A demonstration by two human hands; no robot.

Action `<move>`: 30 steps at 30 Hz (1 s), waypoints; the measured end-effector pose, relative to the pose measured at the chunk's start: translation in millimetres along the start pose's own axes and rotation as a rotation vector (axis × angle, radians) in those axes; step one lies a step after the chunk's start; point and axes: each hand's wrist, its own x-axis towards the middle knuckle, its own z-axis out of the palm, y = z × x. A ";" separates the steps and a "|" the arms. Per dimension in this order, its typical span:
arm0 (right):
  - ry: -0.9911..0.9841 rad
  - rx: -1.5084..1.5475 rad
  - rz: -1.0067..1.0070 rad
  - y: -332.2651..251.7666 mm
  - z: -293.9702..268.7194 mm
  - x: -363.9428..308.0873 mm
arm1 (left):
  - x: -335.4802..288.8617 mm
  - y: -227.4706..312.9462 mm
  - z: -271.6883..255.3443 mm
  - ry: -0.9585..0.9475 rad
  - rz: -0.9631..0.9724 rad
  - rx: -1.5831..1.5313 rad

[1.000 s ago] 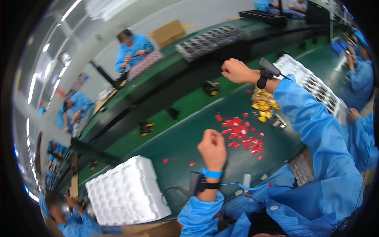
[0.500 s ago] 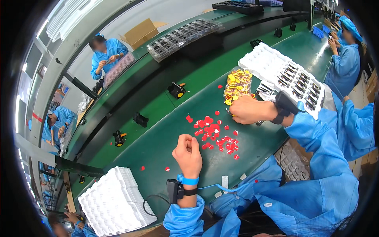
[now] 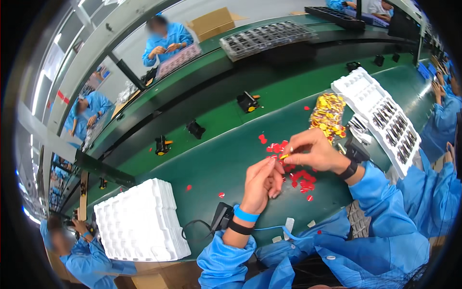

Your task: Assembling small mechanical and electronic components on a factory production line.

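Note:
My right hand (image 3: 315, 151) pinches a small yellow piece (image 3: 284, 156) between thumb and forefinger. Close against that piece are the fingertips of my left hand (image 3: 262, 180), its thumb and forefinger pressed together; whatever they hold is hidden. Below and behind both hands, a loose scatter of small red pieces (image 3: 304, 182) lies on the green work surface. Just beyond my right hand rests a clear plastic bag (image 3: 328, 113) full of yellow pieces. A blue wrist strap (image 3: 246, 214) circles my left wrist.
A stack of white moulded trays (image 3: 137, 221) stands at the left. At the right, another white tray (image 3: 392, 123) holds dark parts. Black parts (image 3: 247, 102) sit along the green conveyor. Across it, a person (image 3: 166, 41) in blue works beside a pink tray.
My right hand has come left from beside the bag, carrying a yellow piece to my left hand. My head has turned, so the scene sits differently in view.

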 end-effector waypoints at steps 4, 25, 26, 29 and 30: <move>-0.015 -0.221 -0.120 9.2 11.8 -7.4 | 0.0 -3.9 -1.5 -0.025 -0.015 -0.033; 0.041 0.817 0.487 26.0 5.9 -15.3 | -1.2 -20.4 8.9 0.244 0.407 0.687; 0.136 0.855 0.491 25.3 -0.5 -12.7 | 0.0 -21.8 8.1 0.272 0.575 0.975; 0.374 0.778 0.374 37.0 -21.7 -7.2 | 6.0 -22.4 4.5 0.237 0.649 1.314; 0.425 0.732 0.362 37.9 -25.1 -5.3 | 10.5 -21.8 7.5 0.168 0.720 1.421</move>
